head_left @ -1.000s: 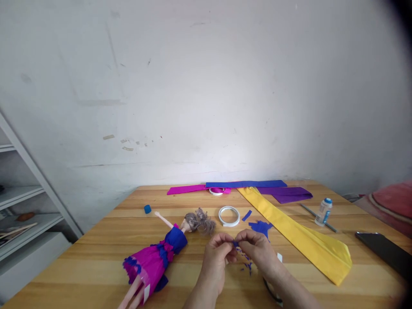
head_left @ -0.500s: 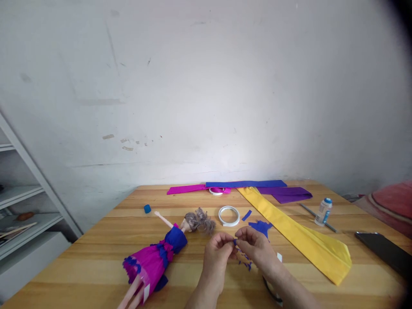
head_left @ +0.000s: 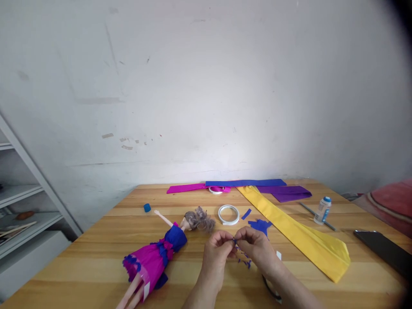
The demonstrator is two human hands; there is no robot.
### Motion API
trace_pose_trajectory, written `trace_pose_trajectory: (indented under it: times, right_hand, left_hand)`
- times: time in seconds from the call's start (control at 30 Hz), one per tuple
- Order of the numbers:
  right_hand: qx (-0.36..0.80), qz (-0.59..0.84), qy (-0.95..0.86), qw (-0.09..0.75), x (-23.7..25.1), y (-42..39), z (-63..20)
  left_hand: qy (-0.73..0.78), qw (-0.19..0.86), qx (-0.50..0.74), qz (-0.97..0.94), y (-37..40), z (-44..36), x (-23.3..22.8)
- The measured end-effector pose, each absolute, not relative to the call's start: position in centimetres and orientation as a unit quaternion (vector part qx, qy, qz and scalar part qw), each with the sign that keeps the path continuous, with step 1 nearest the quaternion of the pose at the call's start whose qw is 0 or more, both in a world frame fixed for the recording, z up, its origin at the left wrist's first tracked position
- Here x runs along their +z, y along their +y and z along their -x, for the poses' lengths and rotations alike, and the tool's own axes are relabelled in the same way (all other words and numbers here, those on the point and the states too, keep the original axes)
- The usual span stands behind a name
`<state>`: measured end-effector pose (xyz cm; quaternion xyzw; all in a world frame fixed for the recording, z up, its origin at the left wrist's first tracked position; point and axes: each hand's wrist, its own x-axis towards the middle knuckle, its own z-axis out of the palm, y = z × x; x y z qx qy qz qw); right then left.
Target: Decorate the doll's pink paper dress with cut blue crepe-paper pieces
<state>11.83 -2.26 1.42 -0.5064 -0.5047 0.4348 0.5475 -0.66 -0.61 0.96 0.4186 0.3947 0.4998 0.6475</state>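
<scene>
My left hand [head_left: 216,254] and my right hand [head_left: 257,249] meet fingertip to fingertip above the wooden table [head_left: 96,240], both pinching a small piece of blue crepe paper [head_left: 234,242]. Blue paper scraps [head_left: 244,262] lie under my hands. A doll [head_left: 157,253] in a magenta and blue paper dress lies on its back to the left of my hands. A roll of white tape [head_left: 228,214] sits just beyond my fingers, beside a cut blue paper piece [head_left: 260,225].
Long strips of yellow [head_left: 302,236], purple [head_left: 285,193], blue [head_left: 246,183] and magenta [head_left: 186,188] crepe paper lie at the back. A glue bottle [head_left: 322,210], a thin rod [head_left: 313,211], a blue cap [head_left: 147,208] and a dark phone [head_left: 383,249] are also on the table. Shelves [head_left: 22,206] stand at left.
My hands stay together on the blue piece, with the fingers shifting only slightly. Nothing else has moved.
</scene>
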Motion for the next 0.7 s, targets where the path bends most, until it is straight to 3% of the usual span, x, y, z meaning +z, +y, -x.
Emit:
trace_pose_trajectory:
  times: [0.7]
  right_hand:
    - [0.509,0.497,-0.454,0.537,1.65,-2.17,-11.93]
  left_hand:
    - [0.38,0.673,0.496,-0.396,-0.84,0.65,1.16]
